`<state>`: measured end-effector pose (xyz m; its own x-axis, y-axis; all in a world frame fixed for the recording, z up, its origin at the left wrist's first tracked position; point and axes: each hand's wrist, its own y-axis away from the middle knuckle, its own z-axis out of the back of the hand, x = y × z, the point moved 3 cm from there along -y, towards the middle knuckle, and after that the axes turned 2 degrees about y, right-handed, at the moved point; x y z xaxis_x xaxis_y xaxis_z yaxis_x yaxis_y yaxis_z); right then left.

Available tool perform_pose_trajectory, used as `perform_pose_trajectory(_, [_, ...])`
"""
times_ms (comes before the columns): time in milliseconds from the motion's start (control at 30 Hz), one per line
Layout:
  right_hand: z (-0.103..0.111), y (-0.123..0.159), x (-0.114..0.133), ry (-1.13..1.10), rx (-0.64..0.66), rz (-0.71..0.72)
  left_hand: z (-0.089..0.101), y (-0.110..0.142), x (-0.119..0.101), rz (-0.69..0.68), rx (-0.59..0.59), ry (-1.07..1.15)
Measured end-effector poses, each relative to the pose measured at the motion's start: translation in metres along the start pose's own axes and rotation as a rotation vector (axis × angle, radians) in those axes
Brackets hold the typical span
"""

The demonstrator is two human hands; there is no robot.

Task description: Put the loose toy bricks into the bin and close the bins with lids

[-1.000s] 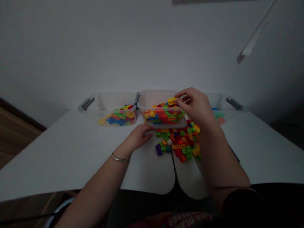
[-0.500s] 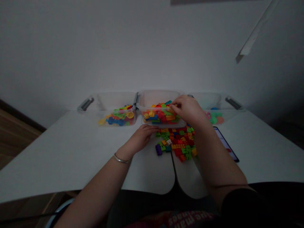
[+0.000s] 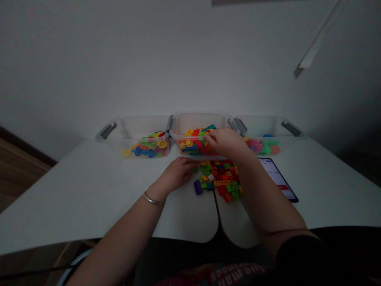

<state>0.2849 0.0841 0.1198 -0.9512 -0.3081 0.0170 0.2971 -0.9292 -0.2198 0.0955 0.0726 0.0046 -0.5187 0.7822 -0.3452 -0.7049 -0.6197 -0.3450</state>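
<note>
Though dim, three bins (image 3: 198, 121), two hands (image 3: 228, 142).

Loose bricks (image 3: 224, 183): studded plastic, mixed red, orange, green, yellow, mostly one jumbled pile on white tabletop (image 3: 190, 216), near side of middle bin. Purple one (image 3: 198, 187) at left edge. Middle bin (image 3: 199, 122): clear, upright, open-topped, part-filled with multicolored pieces (image 3: 189, 147).

Loose bricks (image 3: 223, 178) lie before the middle bin (image 3: 199, 147), beside a phone (image 3: 278, 179).
</note>
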Motion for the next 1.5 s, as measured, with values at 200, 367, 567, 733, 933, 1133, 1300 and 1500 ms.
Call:
perform_pose_trajectory(200, [-0.004,-0.002,-0.004,-0.042,-0.075,0.081,0.006,0.002,0.002,0.08,0.014,-0.027])
perform_pose_trajectory(367, [0.004,0.003,-0.001,-0.1,-0.309,0.138,0.007,0.003,0.006,0.131,-0.004,-0.017])
perform_pose_trajectory(567, [0.012,0.012,0.008,-0.235,-0.46,0.248,0.005,0.004,0.006,0.154,0.034,0.007])
perform_pose_trajectory(733, [0.007,0.012,0.016,-0.344,-0.38,0.297,0.0,0.002,0.011,0.255,0.019,0.131])
perform_pose_trajectory(933, [0.0,0.012,0.029,-0.386,-0.121,0.368,-0.002,0.0,0.021,0.465,-0.186,0.703])
perform_pose_trajectory(1133, [-0.01,0.013,0.036,-0.313,0.099,0.449,0.001,-0.002,0.022,0.521,-0.308,1.29])
perform_pose_trajectory(1300, [-0.019,0.013,0.042,-0.289,0.15,0.483,0.001,-0.001,0.02,0.56,-0.296,1.468])
perform_pose_trajectory(1500, [-0.026,0.009,0.047,-0.217,0.113,0.49,0.001,-0.001,0.018,0.596,-0.246,1.527])
